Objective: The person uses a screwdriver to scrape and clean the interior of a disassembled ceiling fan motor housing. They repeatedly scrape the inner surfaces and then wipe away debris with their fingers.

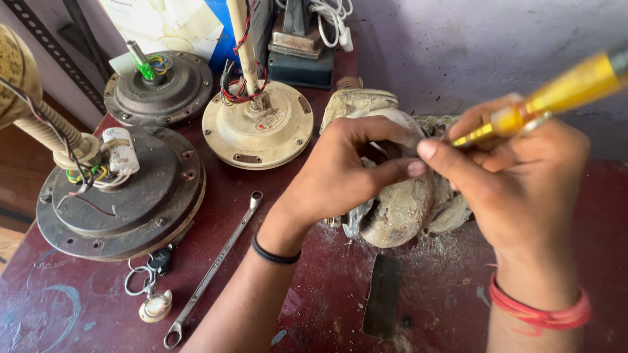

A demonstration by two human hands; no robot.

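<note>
My left hand (340,173) is clamped over the top of a grimy old motor housing (402,209), thumb and fingers curled tight around its upper edge, so that grip is fully closed on it. The housing sits right of centre on the dark red table (78,307), at about 3 o'clock from the middle of the view, with dust and grit scattered around its base. My right hand (517,183) has its grip wrapped around a yellow-handled screwdriver (556,95), handle sticking out toward 2 o'clock; the tip is hidden behind my fingers, so I can't tell what it touches.

Other stuff lying around: a combination wrench (212,268) at 7 o'clock from the housing, a keyring with keys (152,287) just left of it, a big dark fan motor (124,196) at 9 o'clock, a cream fan motor (258,124) at 11 o'clock, and a smaller dark one (160,88) further back.
</note>
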